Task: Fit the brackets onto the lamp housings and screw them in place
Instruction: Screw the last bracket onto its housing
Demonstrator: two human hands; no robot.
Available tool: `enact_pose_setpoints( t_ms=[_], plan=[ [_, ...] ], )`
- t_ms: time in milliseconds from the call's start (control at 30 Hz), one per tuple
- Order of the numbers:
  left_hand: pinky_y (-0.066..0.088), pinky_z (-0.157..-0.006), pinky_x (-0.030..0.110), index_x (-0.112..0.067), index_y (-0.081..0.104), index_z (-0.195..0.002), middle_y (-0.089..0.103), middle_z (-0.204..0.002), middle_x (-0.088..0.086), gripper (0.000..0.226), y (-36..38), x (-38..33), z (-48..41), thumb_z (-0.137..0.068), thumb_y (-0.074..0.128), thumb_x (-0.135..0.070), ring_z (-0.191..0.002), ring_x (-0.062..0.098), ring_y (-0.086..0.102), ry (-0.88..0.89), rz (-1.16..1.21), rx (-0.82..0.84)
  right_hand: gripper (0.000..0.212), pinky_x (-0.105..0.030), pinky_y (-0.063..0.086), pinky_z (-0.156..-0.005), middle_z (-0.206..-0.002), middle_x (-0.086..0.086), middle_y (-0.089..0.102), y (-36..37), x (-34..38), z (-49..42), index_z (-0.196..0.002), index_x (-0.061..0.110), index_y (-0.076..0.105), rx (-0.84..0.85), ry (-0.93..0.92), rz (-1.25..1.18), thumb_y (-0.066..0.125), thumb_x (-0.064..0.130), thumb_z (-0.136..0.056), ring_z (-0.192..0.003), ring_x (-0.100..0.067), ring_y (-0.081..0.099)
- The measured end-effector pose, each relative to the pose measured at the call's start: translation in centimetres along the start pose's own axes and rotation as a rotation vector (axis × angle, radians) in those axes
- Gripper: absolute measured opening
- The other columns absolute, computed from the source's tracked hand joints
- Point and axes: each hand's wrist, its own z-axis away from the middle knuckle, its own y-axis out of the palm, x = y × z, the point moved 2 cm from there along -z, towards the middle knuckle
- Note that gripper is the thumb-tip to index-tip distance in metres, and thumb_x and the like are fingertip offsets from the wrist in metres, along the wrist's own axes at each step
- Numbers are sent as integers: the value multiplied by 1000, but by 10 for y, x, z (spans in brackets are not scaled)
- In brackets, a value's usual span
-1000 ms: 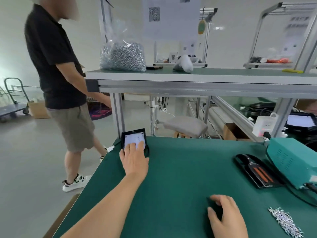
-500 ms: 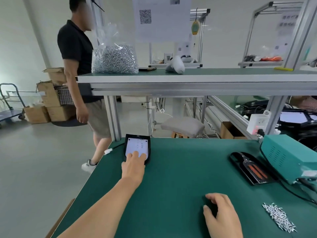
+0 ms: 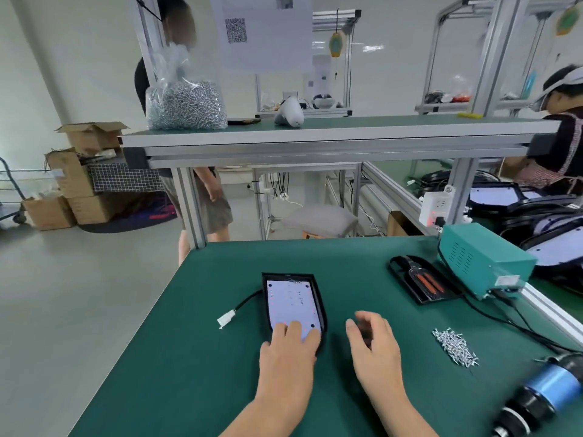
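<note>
The lamp housing [image 3: 293, 305], a black shell with a white board set in it, lay flat on the green bench [image 3: 195, 357] near its middle, long side running away from the wearer. The left hand [image 3: 288, 351] rested on the housing's near end, released and flat, its straight fingers [image 3: 295, 329] pressing on the white board. A short black cable ran from the housing's left side to a white connector [image 3: 226, 320] lying on the bench.

Just to the right of the housing, the right hand [image 3: 373, 345] hovered low with its fingers curled over a small dark thing [image 3: 366, 334]. That thing was blurred, and I cannot tell what it was or whether the hand actually gripped it.

Further right lay 1 loose pile of small silver screws [image 3: 456, 346]. Beyond it sat a black tray [image 3: 422, 283] holding an orange-handled tool, beside a teal metal box [image 3: 482, 261] with cables trailing toward the near edge. A power screwdriver [image 3: 542, 395] with a blue band lay at the bench's near right corner.

On the upper shelf [image 3: 315, 134] stood a clear bag of screws [image 3: 186, 102]. 1 person [image 3: 202, 197] stood behind the shelf's left post, and another person [image 3: 561, 146] worked at the far right. Cardboard boxes [image 3: 79, 184] were stacked on the floor at left.
</note>
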Motion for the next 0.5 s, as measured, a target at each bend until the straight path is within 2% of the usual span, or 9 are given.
enact_pose_setpoints(
  t_ms=[33,67,100,167,300,400,467,500],
  plan=[
    [34,-63,33,-27,59,-109,55,-107,-1,30,-6,-8,6,-82,74,-31,-100,24,53,38,-8,-22,17,-24,43,-90,-110,8,61,-1,0,0,-113,18,64,-8,12,-45,67,20,-96,-104,-10,61],
    [33,-55,30,-26,66,-93,60,-92,-2,39,-11,-16,12,-62,89,-32,-84,22,60,85,-17,-7,17,-21,42,-88,-110,7,62,-2,0,0,-112,18,65,-18,27,-97,67,19,-96,-105,-10,61],
    [28,-48,27,-26,69,-79,61,-78,-4,47,-16,-23,18,-41,96,-32,-69,20,61,106,-25,16,16,-19,42,-87,-111,6,63,-3,1,0,-111,18,65,-31,47,-153,68,18,-95,-106,-10,61],
    [24,-43,25,-27,70,-69,59,-68,-5,54,-18,-36,27,-23,98,-33,-58,18,60,138,-33,-6,15,-17,42,-86,-111,4,65,-6,0,-1,-109,19,67,-63,100,-276,69,15,-95,-107,-9,62],
    [31,-35,20,-26,68,-62,59,-66,-6,54,-20,-55,46,-16,95,-33,-56,17,59,172,2,-6,13,-20,43,-88,-111,0,68,-13,-5,-4,-106,18,69,-132,227,-463,67,11,-95,-105,-11,63],
    [34,-33,17,-23,64,-55,60,-64,-5,54,-21,-63,55,-12,93,-37,-53,16,60,190,61,-36,11,-16,43,-84,-109,3,70,-16,-6,-5,-102,21,69,-165,275,-515,67,11,-96,-105,-10,63],
    [37,-33,16,-22,65,-57,63,-68,-6,53,-20,-60,57,-19,95,-45,-53,15,60,173,136,-73,9,-16,43,-83,-108,3,70,-17,-6,-5,-101,20,69,-175,300,-534,67,13,-96,-104,-10,63],
    [40,-35,17,-22,67,-61,65,-73,-7,48,-22,-57,57,-31,95,-47,-56,15,61,171,185,-118,8,-17,43,-82,-108,3,69,-17,-6,-6,-101,20,69,-178,316,-538,68,14,-95,-103,-9,63]
  ],
)
